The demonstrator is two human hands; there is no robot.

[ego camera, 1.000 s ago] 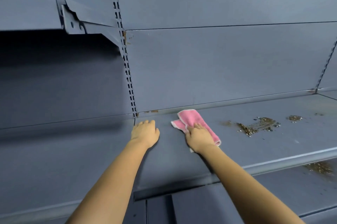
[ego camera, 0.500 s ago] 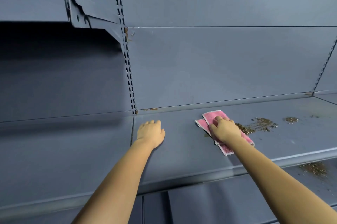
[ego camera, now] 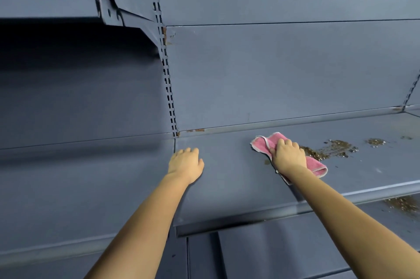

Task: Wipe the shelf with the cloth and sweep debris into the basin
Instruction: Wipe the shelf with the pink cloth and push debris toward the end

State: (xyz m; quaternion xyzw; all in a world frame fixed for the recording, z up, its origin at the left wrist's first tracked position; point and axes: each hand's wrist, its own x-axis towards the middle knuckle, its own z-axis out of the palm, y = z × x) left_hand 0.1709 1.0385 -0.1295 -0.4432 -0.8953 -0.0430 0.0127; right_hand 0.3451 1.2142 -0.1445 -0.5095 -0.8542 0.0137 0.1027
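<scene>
The right hand [ego camera: 288, 156] lies flat on the pink cloth [ego camera: 264, 144], pressing it on the blue-grey metal shelf [ego camera: 227, 183] right of the frame's centre, so that the folded edge can push dirt along the surface; the fingers are bent over the fabric and hold it down rather than pinch it. The cloth touches the left end of the brown debris [ego camera: 329, 149], which probably explains this position: the wipe begins at the edge of the mess. The left hand [ego camera: 186, 162] rests with loose, partly spread fingers and holds nothing, near the shelf's left end at the middle of the frame, I think for support while the person reaches. I count one cloth, two hands, and three debris patches on this shelf: one large, one smaller [ego camera: 375, 142] to its right, one very faint beyond. Another patch [ego camera: 403, 203] lies on the lower shelf at the lower right. No basin is visible.
</scene>
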